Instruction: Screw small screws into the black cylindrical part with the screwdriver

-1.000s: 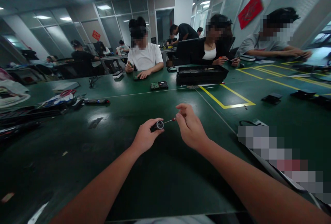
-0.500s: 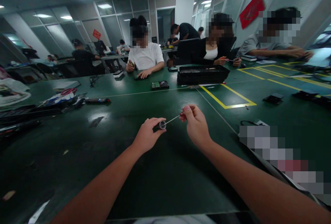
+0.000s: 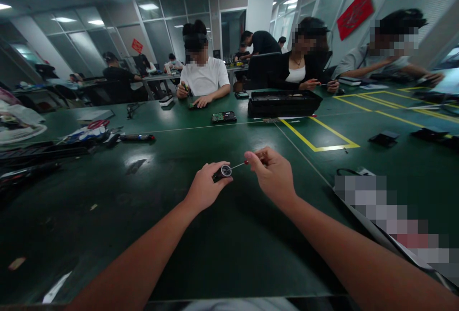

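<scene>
A small dark cylinder (image 3: pixel 225 171) with a pale round rim is gripped between the thumb and fingers of my left hand (image 3: pixel 205 185), its open end turned to the right. My right hand (image 3: pixel 274 174) is closed on a thin screwdriver (image 3: pixel 238 165) with a red part at the base of its metal shaft. The shaft points left, and its tip is at the cylinder's rim. Both hands are above the green table (image 3: pixel 215 253). Most of the screwdriver's handle is hidden by my fingers.
Beyond my hands are a green circuit board device (image 3: pixel 224 117) and a long black case (image 3: pixel 284 104). Tools and cables (image 3: pixel 89 131) lie at the left, with a dark pen-like tool (image 3: pixel 138 138). Several people sit across the table. A blurred-out sheet (image 3: pixel 387 215) is at the right.
My right hand has turned, with its thumb now further left and the red part of the screwdriver nearer the cylinder. The cylinder shows more of its side. The view has shifted slightly.
</scene>
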Available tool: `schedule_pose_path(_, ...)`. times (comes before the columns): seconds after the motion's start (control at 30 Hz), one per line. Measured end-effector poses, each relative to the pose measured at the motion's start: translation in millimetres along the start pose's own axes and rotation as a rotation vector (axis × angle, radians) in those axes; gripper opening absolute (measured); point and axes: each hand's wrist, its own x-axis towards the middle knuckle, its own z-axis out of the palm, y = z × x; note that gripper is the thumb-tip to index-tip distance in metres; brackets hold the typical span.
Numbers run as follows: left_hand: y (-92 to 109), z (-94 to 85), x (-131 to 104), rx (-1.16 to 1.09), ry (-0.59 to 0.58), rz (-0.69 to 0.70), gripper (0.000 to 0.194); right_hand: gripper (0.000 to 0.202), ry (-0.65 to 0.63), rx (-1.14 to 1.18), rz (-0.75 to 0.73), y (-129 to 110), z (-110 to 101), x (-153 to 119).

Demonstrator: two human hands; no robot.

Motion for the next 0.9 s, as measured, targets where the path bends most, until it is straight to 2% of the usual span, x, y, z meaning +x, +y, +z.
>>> schedule_pose_path(0.2, -2.8, -0.2, 0.2, 0.006, 0.032, 0.020, 0.038, 0.041, 0.029, -0.104, -0.061, 0.3, 0.5, 0.2)
schedule_pose_path(0.37, -7.8, -0.2, 1.2, 0.003, 0.040, 0.030, 0.038, 0.022, -0.089, -0.053, -0.094, -1.7, 2.4, -2.2)
schedule_pose_path(0.53, -7.7, -1.5, 1.3, 0.022, 0.020, 0.017, 0.036, 0.014, -0.194, 0.001, -0.182, -0.2, 0.7, -4.5)
schedule_pose_path(0.73, -5.8, -2.7, 0.8, 0.029, 0.011, 0.019, 0.038, 0.016, -0.203, -0.053, -0.189, -3.7, -2.8, -3.8)
schedule_pose_path(0.83, -5.7, -2.8, 0.8, 0.027, 0.011, 0.019, 0.037, 0.030, -0.192, -0.119, -0.154, -5.8, -1.7, -3.2)
schedule_pose_path(0.9, -6.6, -2.6, 0.7, 0.022, 0.015, 0.024, 0.038, 0.031, -0.200, -0.140, -0.138, -6.3, -0.7, -3.6)
